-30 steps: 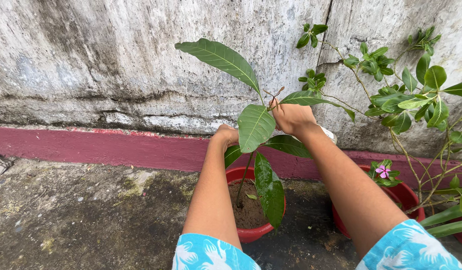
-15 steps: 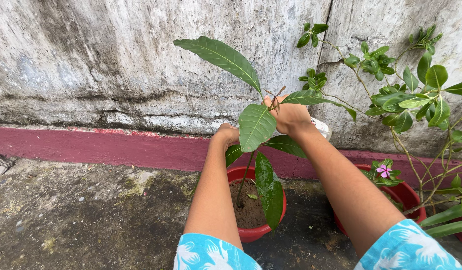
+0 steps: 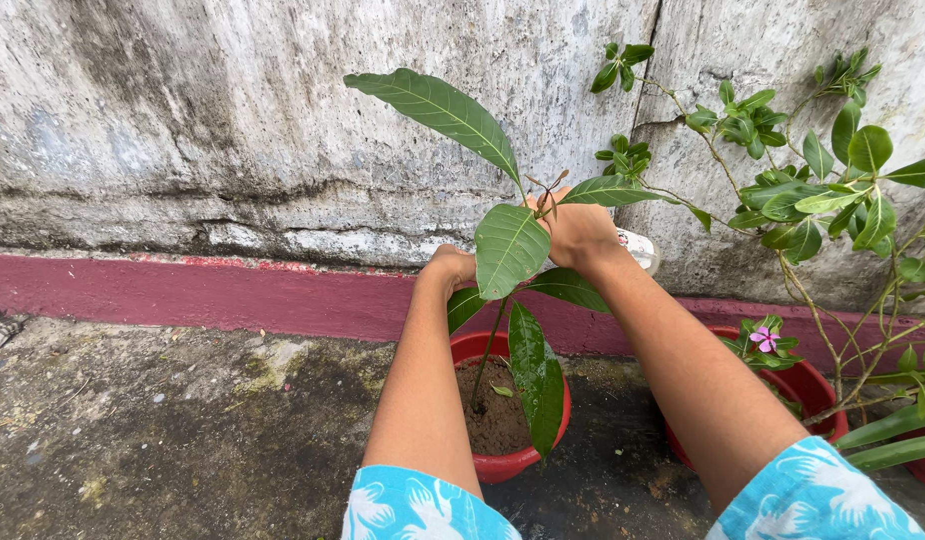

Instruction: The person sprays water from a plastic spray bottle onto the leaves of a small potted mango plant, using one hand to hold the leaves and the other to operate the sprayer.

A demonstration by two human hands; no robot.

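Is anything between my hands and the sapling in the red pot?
Only its own leaves: a broad leaf hangs in front of both hands. The right hand is at the sapling top; the left hand sits behind the leaf.

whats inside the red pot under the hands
The red pot holds dark soil with one thin stem rising from it and a small bit of leaf lying on the soil. A hanging leaf covers the pot's right side, and the left forearm hides part of its left rim.

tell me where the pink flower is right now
In the head view the pink flower sits low on the right, above the rim of the second red pot, just right of the right forearm and below the leafy branches against the wall.
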